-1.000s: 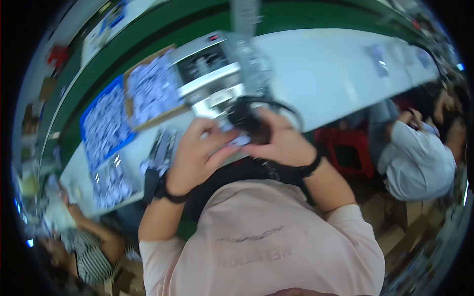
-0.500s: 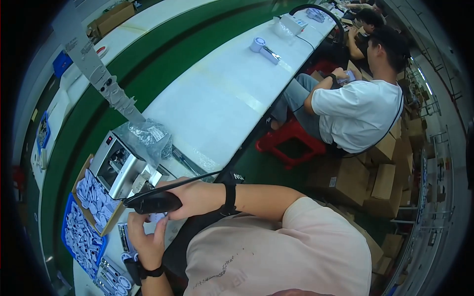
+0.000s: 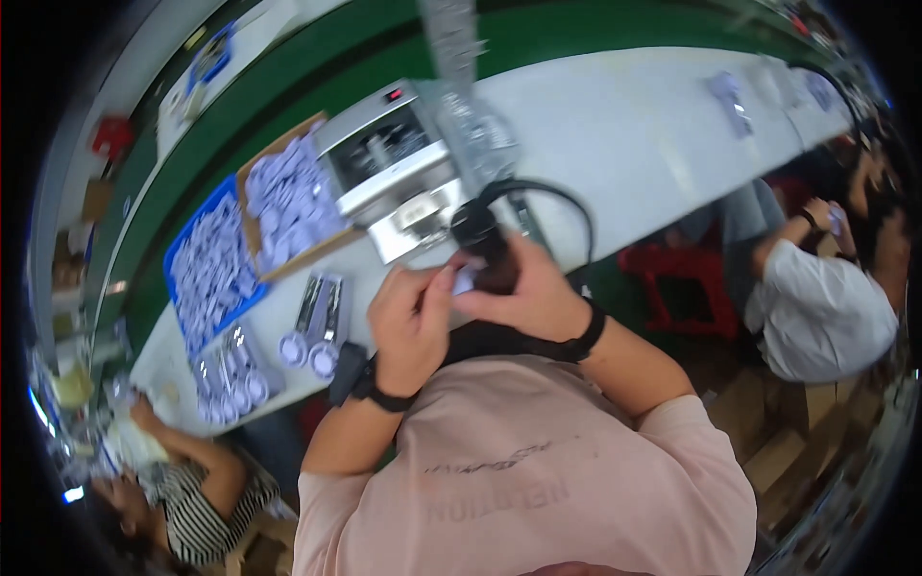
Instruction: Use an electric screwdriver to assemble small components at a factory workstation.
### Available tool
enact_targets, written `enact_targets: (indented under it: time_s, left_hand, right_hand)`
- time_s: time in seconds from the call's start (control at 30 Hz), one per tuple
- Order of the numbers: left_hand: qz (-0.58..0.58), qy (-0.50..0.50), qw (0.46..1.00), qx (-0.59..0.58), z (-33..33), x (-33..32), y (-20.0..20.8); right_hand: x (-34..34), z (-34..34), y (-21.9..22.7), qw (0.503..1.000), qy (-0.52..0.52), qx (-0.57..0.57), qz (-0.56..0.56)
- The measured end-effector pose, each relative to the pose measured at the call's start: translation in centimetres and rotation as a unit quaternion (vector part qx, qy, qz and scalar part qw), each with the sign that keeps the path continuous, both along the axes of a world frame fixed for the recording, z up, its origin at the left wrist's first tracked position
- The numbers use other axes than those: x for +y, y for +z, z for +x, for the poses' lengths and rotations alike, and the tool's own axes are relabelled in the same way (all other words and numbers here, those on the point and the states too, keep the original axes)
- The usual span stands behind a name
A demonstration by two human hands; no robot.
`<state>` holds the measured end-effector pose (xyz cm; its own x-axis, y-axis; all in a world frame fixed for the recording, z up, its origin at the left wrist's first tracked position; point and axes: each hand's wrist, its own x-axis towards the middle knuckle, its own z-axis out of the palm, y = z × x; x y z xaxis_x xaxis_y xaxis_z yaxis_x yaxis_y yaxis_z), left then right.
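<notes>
My right hand (image 3: 523,293) is closed round a black corded tool (image 3: 477,233), thumb side toward my chest; its cable (image 3: 567,206) loops away above the knuckles. My left hand (image 3: 411,326) sits just beside it, fingertips pinched on a small pale part (image 3: 465,279) at the tool's lower end. Half a second ago my arms were spread, the left low near the blue tray, and the view was swung aside; now both hands have come together at my midline, so the part is being presented to the tool. Ahead of my hands stands the grey bench machine (image 3: 389,173). Beyond my left wrist lie round white pieces (image 3: 317,350) and the blue tray (image 3: 206,274).
</notes>
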<state>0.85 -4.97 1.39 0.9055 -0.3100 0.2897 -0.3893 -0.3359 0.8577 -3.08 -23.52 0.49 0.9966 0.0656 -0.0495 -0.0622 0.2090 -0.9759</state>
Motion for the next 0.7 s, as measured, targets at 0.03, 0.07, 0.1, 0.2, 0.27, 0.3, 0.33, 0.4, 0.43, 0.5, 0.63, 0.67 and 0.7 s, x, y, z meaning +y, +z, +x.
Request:
enact_targets:
  time_s: [0.03, 0.07, 0.1, 0.2, 0.27, 0.3, 0.33, 0.4, 0.43, 0.5, 0.63, 0.67, 0.7]
  left_hand:
    - [-0.012, 0.004, 1.000, -0.007, -0.2, 0.2, -0.7]
    - [-0.003, 0.021, 1.000, -0.005, -0.2, 0.4, -0.5]
    - [-0.003, -0.003, 1.000, -0.016, -0.2, 0.7, 0.0]
    - [-0.012, -0.052, 0.998, -0.035, 0.0, 1.1, 0.2]
    - [-0.035, -0.068, 0.994, -0.076, 0.4, 1.6, -0.6]
    - [-0.047, -0.078, 0.991, -0.097, 0.7, 1.8, -0.9]
    - [-0.048, -0.074, 0.992, -0.095, 0.9, 2.2, -1.1]
    - [-0.037, -0.121, 0.987, -0.103, 1.5, 2.8, -1.3]
    - [-0.032, -0.144, 0.983, -0.108, 1.6, 3.0, -1.5]
    - [-0.043, -0.150, 0.981, -0.119, 1.7, 3.0, -1.7]
    - [-0.047, -0.158, 0.974, -0.154, 1.3, 3.6, -2.0]
    - [-0.032, -0.148, 0.975, -0.163, 0.9, 4.0, -2.0]
    - [-0.016, -0.137, 0.975, -0.173, 0.6, 4.3, -2.0]
  right_hand:
    - [0.1, -0.2, -0.3, 1.000, 0.020, 0.005, 0.012]
    - [0.0, -0.2, -0.3, 1.000, 0.004, 0.006, -0.003]
    - [-0.1, 0.0, -0.2, 1.000, -0.014, 0.007, -0.020]
    - [-1.0, 1.3, 2.1, 0.995, 0.039, 0.084, 0.025]
    - [-0.7, 1.6, 2.6, 0.989, 0.061, 0.124, 0.043]
    - [-0.3, 1.7, 2.7, 0.991, 0.045, 0.124, 0.038]
    - [0.2, 1.7, 2.8, 0.992, 0.028, 0.123, 0.032]
    - [0.6, 1.8, 2.9, 0.992, 0.014, 0.124, 0.022]
    - [0.5, 1.9, 3.0, 0.990, 0.024, 0.136, 0.017]
    - [0.0, 2.3, 3.2, 0.986, 0.047, 0.158, 0.002]
    - [-1.5, 1.4, 3.2, 0.986, 0.057, 0.157, -0.023]
    - [-1.9, 1.3, 3.7, 0.985, 0.060, 0.157, -0.027]
    - [-2.2, 1.3, 4.2, 0.995, -0.022, 0.093, 0.022]
